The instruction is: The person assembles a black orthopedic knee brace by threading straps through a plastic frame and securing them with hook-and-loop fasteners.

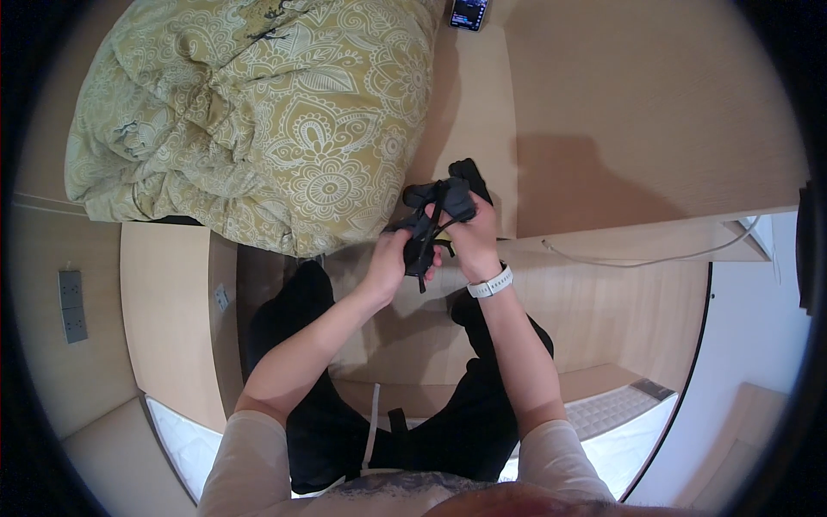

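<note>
In front of me I hold a dark grey and black strapped object point(420, 245) in both hands; its exact kind does not show. My left hand point(389, 261) is closed around its lower left side. My right hand point(475, 234), with a white watch band point(491, 282) at the wrist, grips its upper right side. Black straps cross between the two hands, and a small yellow patch shows among them. Just beyond my right fingers, a flat black item point(469, 177) lies on the pale wooden surface; I cannot tell whether it is attached.
A yellow-green patterned quilt point(336, 129) is heaped at the far left. Beyond, a lit phone point(468, 13) lies on the wooden ledge point(482, 95). A pale cable point(629, 261) runs along the right. Wall sockets point(72, 306) are at the left. My legs, in black trousers point(301, 319), are below my hands.
</note>
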Demonstrator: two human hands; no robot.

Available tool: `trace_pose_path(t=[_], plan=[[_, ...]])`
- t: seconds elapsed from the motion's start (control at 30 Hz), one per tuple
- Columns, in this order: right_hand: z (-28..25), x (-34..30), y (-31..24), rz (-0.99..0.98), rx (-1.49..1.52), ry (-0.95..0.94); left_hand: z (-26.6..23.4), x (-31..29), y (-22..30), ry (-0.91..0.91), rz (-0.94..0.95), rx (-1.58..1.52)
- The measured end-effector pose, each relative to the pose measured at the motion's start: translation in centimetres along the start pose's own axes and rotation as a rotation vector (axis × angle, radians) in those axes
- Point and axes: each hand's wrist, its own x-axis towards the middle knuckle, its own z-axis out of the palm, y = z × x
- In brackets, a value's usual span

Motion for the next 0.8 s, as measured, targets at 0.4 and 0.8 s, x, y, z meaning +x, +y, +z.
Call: trace_pose_path(t=[0.4,0.8], plan=[[-0.3,0.4,0.1,0.154,-0.039,0.02,-0.1,0.1,0.4,0.017,-0.009,0.064],[0.1,1.0,0.9,0.074,-0.064,0.053,-0.4,1.2,-0.6,0.025,-0.015,0.086]])
